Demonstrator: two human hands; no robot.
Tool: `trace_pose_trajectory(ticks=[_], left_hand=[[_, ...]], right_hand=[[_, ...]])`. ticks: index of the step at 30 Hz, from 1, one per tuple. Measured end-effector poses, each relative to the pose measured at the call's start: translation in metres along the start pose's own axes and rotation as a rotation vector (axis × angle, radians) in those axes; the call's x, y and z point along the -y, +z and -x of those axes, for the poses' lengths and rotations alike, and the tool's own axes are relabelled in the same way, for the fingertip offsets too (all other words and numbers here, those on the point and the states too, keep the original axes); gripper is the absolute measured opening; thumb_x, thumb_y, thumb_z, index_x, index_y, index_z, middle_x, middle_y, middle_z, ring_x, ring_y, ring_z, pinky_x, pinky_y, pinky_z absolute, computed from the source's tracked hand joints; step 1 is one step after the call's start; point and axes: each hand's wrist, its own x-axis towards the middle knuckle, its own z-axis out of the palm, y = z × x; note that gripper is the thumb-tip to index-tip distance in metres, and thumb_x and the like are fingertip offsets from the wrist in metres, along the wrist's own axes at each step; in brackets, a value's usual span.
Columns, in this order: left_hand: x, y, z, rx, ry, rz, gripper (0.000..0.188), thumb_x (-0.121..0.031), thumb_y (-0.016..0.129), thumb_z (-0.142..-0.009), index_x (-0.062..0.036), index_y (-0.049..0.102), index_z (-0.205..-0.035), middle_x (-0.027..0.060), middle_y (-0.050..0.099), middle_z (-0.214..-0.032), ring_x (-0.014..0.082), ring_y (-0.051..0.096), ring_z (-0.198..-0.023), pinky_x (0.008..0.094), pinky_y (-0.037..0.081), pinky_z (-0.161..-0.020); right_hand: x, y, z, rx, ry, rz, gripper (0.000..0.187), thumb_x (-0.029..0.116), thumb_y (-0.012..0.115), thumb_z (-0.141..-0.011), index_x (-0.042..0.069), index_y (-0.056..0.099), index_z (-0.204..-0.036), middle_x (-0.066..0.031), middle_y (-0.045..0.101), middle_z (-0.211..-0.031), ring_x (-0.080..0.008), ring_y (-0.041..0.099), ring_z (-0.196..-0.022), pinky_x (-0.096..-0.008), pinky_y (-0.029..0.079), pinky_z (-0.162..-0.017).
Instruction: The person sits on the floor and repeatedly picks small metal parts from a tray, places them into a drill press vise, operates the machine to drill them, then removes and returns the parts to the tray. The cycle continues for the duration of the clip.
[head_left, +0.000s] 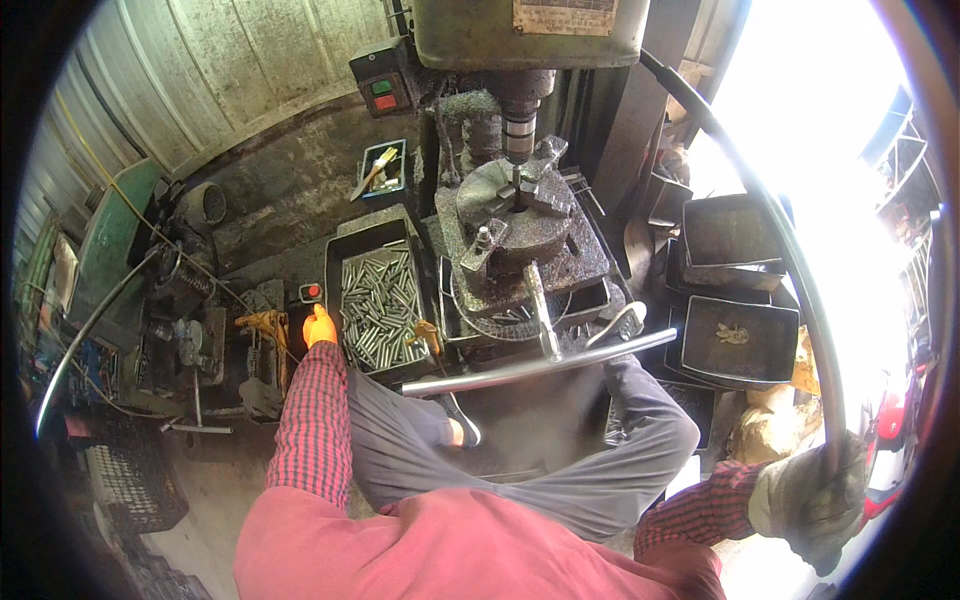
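My left hand (320, 327), in an orange glove, is just below a small box with a red push button (314, 291), beside a metal bin. It looks compact; how its fingers are set is too small to make out. At the far right my right hand (815, 500), in a grey-white glove, is wrapped round the end of a long curved lever (765, 190) that runs up to the drill press head (530, 35). Below the spindle (519, 130), a round chuck-like fixture (515, 210) sits on the press table. A tool tip reaches down to the fixture's middle.
Short metal pins (380, 305) fill the bin (372, 226). A long bar handle (540, 364) crosses above my knees. Behind the bin, a small tray (402, 160) holds a brush (377, 170). A switch box (381, 92) hangs at the back; dark trays (740, 340) stand right.
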Motion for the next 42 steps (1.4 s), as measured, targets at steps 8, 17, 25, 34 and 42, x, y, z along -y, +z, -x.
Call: trace_pose_trajectory(ticks=[8,17,25,34,42], left_hand=[[0.001,0.0,-0.001,-0.015,0.037,-0.078,0.061,-0.054,0.058,-0.104,0.0052,0.075,-0.107,0.0245,0.077,-0.106,0.0424,0.073,-0.104,0.0483,0.054,-0.091],[-0.003,-0.001,0.006,-0.049,0.015,-0.022,0.06,-0.052,0.058,-0.104,0.005,0.075,-0.103,0.0256,0.077,-0.102,0.0432,0.072,-0.101,0.05,0.053,-0.088],[-0.013,-0.007,0.014,-0.051,0.044,-0.071,0.059,-0.052,0.058,-0.105,0.0047,0.075,-0.103,0.0254,0.077,-0.101,0.044,0.072,-0.101,0.0501,0.053,-0.087],[-0.008,0.001,0.005,-0.022,-0.021,-0.033,0.061,-0.053,0.056,-0.105,0.0039,0.075,-0.104,0.0247,0.077,-0.102,0.0447,0.072,-0.101,0.0505,0.053,-0.088],[-0.001,0.005,0.001,-0.014,-0.009,0.006,0.061,-0.054,0.056,-0.105,0.003,0.076,-0.104,0.0254,0.077,-0.101,0.0447,0.072,-0.097,0.051,0.054,-0.084]], right_hand=[[0.012,-0.023,0.005,-0.123,-0.114,0.197,0.045,0.043,0.047,-0.111,0.015,0.05,-0.076,0.0045,0.049,-0.06,-0.0086,0.053,-0.054,-0.0224,0.045,-0.07],[0.008,-0.021,0.005,-0.089,-0.11,0.066,0.045,0.039,0.052,-0.109,0.015,0.049,-0.071,0.0045,0.049,-0.058,-0.011,0.053,-0.052,-0.0249,0.044,-0.066],[-0.013,0.032,0.018,-0.25,1.038,-2.588,0.047,0.047,0.068,-0.1,0.018,0.052,-0.066,0.0043,0.055,-0.057,-0.0157,0.056,-0.05,-0.0326,0.041,-0.05],[-0.034,0.058,0.019,-0.301,1.068,-2.628,0.051,0.055,0.07,-0.097,0.02,0.051,-0.065,0.0054,0.05,-0.054,-0.0152,0.051,-0.045,-0.033,0.036,-0.046],[-0.018,0.041,-0.019,-0.378,1.492,-2.748,0.049,0.057,0.069,-0.098,0.023,0.054,-0.066,0.0074,0.05,-0.053,-0.0131,0.053,-0.046,-0.0324,0.038,-0.047]])
